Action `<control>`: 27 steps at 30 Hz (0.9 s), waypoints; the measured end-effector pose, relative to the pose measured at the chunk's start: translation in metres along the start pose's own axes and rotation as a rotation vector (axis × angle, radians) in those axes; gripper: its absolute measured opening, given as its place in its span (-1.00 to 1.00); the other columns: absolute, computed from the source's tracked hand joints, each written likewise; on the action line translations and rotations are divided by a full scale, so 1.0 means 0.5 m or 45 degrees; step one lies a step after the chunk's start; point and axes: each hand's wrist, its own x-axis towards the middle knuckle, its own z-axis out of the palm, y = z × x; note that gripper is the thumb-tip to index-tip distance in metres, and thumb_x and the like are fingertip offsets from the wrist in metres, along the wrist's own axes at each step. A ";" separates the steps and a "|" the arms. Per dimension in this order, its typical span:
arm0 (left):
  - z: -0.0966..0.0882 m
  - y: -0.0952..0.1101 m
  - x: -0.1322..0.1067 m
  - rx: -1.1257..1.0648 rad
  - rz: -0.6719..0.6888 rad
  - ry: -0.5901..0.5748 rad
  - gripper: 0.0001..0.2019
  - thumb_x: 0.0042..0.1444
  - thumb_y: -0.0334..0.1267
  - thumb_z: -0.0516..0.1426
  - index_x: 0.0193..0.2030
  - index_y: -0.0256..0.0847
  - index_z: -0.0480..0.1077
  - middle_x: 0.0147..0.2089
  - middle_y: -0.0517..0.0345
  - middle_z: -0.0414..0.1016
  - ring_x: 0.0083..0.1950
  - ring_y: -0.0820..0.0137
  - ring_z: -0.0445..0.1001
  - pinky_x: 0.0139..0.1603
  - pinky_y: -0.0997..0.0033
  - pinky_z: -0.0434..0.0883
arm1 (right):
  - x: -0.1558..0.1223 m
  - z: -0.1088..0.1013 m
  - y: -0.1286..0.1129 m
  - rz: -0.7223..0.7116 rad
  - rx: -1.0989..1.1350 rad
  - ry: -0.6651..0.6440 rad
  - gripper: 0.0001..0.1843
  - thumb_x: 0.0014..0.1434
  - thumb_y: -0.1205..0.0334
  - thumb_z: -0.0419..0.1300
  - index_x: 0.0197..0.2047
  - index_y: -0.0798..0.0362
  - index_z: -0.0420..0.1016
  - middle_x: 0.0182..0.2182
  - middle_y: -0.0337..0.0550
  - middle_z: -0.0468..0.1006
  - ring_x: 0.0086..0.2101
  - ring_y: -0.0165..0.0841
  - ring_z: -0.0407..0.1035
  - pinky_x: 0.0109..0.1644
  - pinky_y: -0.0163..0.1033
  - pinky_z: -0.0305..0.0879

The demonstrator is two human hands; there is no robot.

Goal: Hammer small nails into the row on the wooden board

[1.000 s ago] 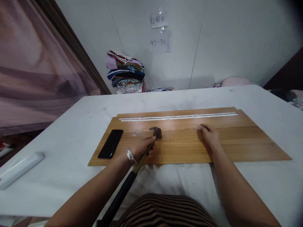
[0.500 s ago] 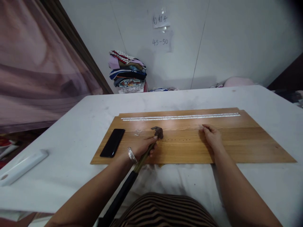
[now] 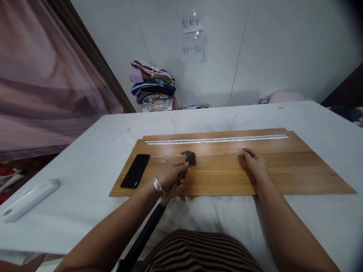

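My left hand [image 3: 170, 176], with a silver bracelet at its wrist, is closed around the neck of a claw hammer [image 3: 191, 158]. The hammer head is just above the wooden board [image 3: 300, 170], and its black grip runs back toward my body. Over the board's right half, my right hand [image 3: 255, 162] pinches thumb and finger together on a thin pale sliver that looks like a nail [image 3: 241, 150]. Several loose nails [image 3: 165, 158] lie left of the hammer head. A row of small dark dots [image 3: 216, 167] marks the wood between my hands.
A black phone [image 3: 135, 170] lies on the board's left end. Two white measuring strips [image 3: 218, 140] run along its far edge. The white table [image 3: 85, 158] bears a white plastic object [image 3: 31, 200] at left. Folded clothes [image 3: 153, 86] are stacked by the wall.
Both hands keep nearly the same place, as do the hammer and the loose nails. Only a very slight shift of the camera view shows.
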 end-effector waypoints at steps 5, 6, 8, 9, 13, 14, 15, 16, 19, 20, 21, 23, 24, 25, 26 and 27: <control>-0.001 -0.002 0.001 0.006 -0.003 -0.001 -0.69 0.08 -0.03 0.13 -0.21 -0.24 0.31 -0.54 0.31 0.28 -0.68 0.61 0.19 -0.71 0.62 0.17 | 0.001 -0.001 0.000 -0.009 -0.007 -0.005 -0.65 -0.05 0.12 0.12 -0.25 0.08 0.61 -0.34 -0.08 0.64 -0.27 -0.20 0.47 -0.07 -0.10 0.35; 0.000 -0.003 0.002 0.008 -0.017 0.013 -0.70 0.08 -0.03 0.12 -0.22 -0.24 0.30 -0.54 0.31 0.28 -0.68 0.61 0.18 -0.71 0.61 0.16 | 0.001 -0.001 -0.001 -0.008 -0.008 -0.003 -0.64 -0.06 0.12 0.11 -0.26 0.09 0.60 -0.34 -0.07 0.64 -0.27 -0.20 0.47 -0.08 -0.10 0.35; 0.002 -0.004 0.003 0.010 -0.043 0.037 -0.71 0.09 -0.03 0.12 -0.26 -0.24 0.28 -0.55 0.32 0.27 -0.69 0.61 0.17 -0.71 0.61 0.17 | 0.000 -0.001 -0.003 -0.004 -0.008 -0.001 -0.63 -0.06 0.11 0.11 -0.26 0.10 0.60 -0.35 -0.07 0.63 -0.29 -0.20 0.47 -0.09 -0.10 0.35; 0.003 -0.004 0.003 0.010 -0.050 0.044 -0.71 0.09 -0.03 0.12 -0.27 -0.24 0.27 -0.55 0.32 0.27 -0.69 0.61 0.17 -0.71 0.61 0.18 | 0.000 0.000 -0.003 -0.002 -0.006 -0.001 -0.62 -0.05 0.10 0.10 -0.26 0.11 0.60 -0.35 -0.06 0.63 -0.29 -0.20 0.47 -0.09 -0.10 0.35; 0.001 0.000 -0.001 0.006 -0.022 0.025 -0.70 0.08 -0.03 0.12 -0.24 -0.24 0.28 -0.54 0.31 0.29 -0.68 0.60 0.19 -0.71 0.61 0.18 | -0.001 0.000 -0.006 0.003 0.000 -0.003 -0.62 -0.06 0.08 0.11 -0.25 0.11 0.59 -0.36 -0.06 0.63 -0.28 -0.19 0.47 -0.06 -0.09 0.34; 0.000 0.001 -0.001 -0.001 -0.014 0.015 -0.70 0.08 -0.03 0.13 -0.22 -0.24 0.28 -0.53 0.31 0.28 -0.68 0.60 0.19 -0.71 0.61 0.18 | -0.002 0.000 -0.007 0.004 -0.002 0.001 -0.62 -0.06 0.08 0.11 -0.26 0.10 0.59 -0.36 -0.06 0.63 -0.28 -0.19 0.47 -0.06 -0.09 0.34; -0.001 0.001 -0.002 -0.011 -0.008 0.007 -0.69 0.07 -0.03 0.13 -0.21 -0.24 0.28 -0.53 0.31 0.28 -0.67 0.60 0.19 -0.71 0.61 0.18 | -0.002 0.000 -0.008 0.006 -0.004 0.005 -0.63 -0.06 0.09 0.11 -0.26 0.10 0.59 -0.36 -0.06 0.63 -0.28 -0.19 0.47 -0.07 -0.09 0.34; -0.001 0.001 -0.002 -0.020 -0.008 0.005 -0.69 0.07 -0.03 0.14 -0.20 -0.24 0.29 -0.53 0.31 0.28 -0.68 0.61 0.19 -0.71 0.61 0.18 | -0.003 0.000 -0.009 0.007 -0.006 0.009 -0.63 -0.06 0.09 0.10 -0.26 0.10 0.59 -0.36 -0.06 0.63 -0.28 -0.19 0.47 -0.07 -0.09 0.34; 0.000 -0.002 0.000 -0.020 -0.029 0.029 -0.68 0.06 -0.02 0.15 -0.20 -0.24 0.30 -0.54 0.32 0.28 -0.68 0.61 0.18 -0.71 0.61 0.17 | -0.003 0.000 -0.009 0.007 -0.007 0.011 -0.63 -0.06 0.10 0.10 -0.26 0.11 0.60 -0.36 -0.05 0.63 -0.28 -0.19 0.47 -0.09 -0.10 0.35; 0.001 -0.003 0.000 -0.015 -0.040 0.037 -0.68 0.06 -0.02 0.14 -0.20 -0.24 0.30 -0.54 0.32 0.28 -0.68 0.61 0.18 -0.71 0.61 0.17 | -0.002 0.000 -0.008 0.006 -0.006 0.008 -0.62 -0.06 0.10 0.10 -0.26 0.11 0.60 -0.36 -0.05 0.63 -0.28 -0.19 0.47 -0.09 -0.10 0.35; 0.002 -0.003 0.001 -0.008 -0.051 0.043 -0.68 0.07 -0.02 0.14 -0.20 -0.24 0.30 -0.54 0.32 0.28 -0.68 0.61 0.18 -0.71 0.61 0.17 | -0.002 0.000 -0.007 0.005 -0.004 0.005 -0.62 -0.06 0.10 0.10 -0.26 0.12 0.60 -0.36 -0.05 0.63 -0.28 -0.19 0.47 -0.09 -0.10 0.35; 0.003 -0.002 0.001 0.004 -0.058 0.043 -0.69 0.07 -0.02 0.13 -0.21 -0.24 0.30 -0.54 0.31 0.28 -0.68 0.61 0.17 -0.72 0.61 0.17 | 0.000 0.000 -0.003 0.004 -0.002 0.000 -0.62 -0.05 0.10 0.11 -0.25 0.12 0.60 -0.36 -0.05 0.63 -0.27 -0.18 0.47 -0.08 -0.09 0.35; 0.003 -0.002 0.000 0.005 -0.054 0.035 -0.69 0.08 -0.02 0.13 -0.21 -0.24 0.29 -0.53 0.31 0.28 -0.68 0.61 0.17 -0.72 0.61 0.16 | 0.000 0.000 -0.001 0.003 0.000 -0.002 -0.62 -0.05 0.10 0.11 -0.25 0.12 0.60 -0.35 -0.05 0.63 -0.27 -0.18 0.47 -0.07 -0.09 0.34; 0.002 -0.001 0.000 0.005 -0.048 0.026 -0.68 0.07 -0.02 0.13 -0.21 -0.24 0.29 -0.53 0.31 0.28 -0.68 0.61 0.17 -0.72 0.61 0.16 | 0.001 -0.001 0.001 0.002 0.003 -0.003 -0.62 -0.05 0.10 0.12 -0.24 0.12 0.60 -0.34 -0.06 0.64 -0.26 -0.18 0.47 -0.06 -0.08 0.34; 0.001 -0.001 0.000 0.001 -0.039 0.014 -0.68 0.07 -0.01 0.13 -0.21 -0.24 0.29 -0.53 0.31 0.27 -0.68 0.61 0.17 -0.72 0.61 0.16 | 0.001 -0.001 0.003 0.001 0.005 -0.004 -0.62 -0.05 0.10 0.12 -0.24 0.11 0.60 -0.34 -0.06 0.64 -0.26 -0.18 0.47 -0.06 -0.08 0.34; 0.000 -0.001 0.000 -0.003 -0.028 0.001 -0.67 0.07 -0.01 0.13 -0.19 -0.24 0.29 -0.53 0.32 0.27 -0.68 0.61 0.17 -0.72 0.61 0.17 | 0.001 -0.001 0.004 0.001 0.007 -0.003 -0.62 -0.05 0.11 0.12 -0.23 0.11 0.60 -0.33 -0.06 0.64 -0.25 -0.18 0.47 -0.05 -0.08 0.34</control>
